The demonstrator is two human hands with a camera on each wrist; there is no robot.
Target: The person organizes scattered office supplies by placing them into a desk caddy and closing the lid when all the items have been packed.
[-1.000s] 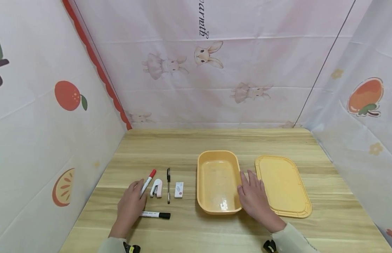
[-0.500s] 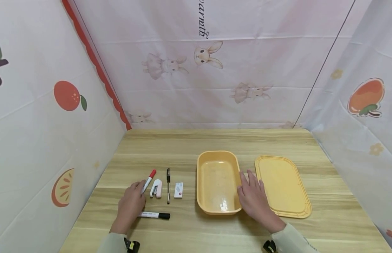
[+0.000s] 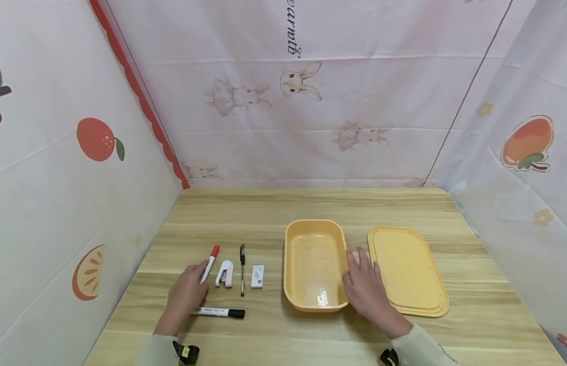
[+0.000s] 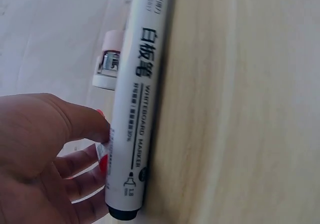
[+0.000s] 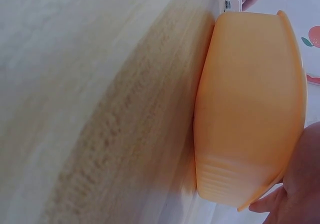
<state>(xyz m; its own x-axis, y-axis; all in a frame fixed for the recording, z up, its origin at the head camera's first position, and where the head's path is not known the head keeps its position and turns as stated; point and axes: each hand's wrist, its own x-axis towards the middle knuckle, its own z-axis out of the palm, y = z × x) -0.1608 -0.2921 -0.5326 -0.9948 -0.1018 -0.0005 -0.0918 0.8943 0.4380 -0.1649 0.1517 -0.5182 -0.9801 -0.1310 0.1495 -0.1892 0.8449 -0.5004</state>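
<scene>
Currently, red-capped marker is pinched in L hand, just beside stapler & near blk-capped marker; yellow bin is touched at its R rim by R hand, fingers loosely extended.

On the left of the table, a stapler, a pen and a small white box are set side by side. Rabbits are printed on the far cloth, fruits on the left and right.
</scene>
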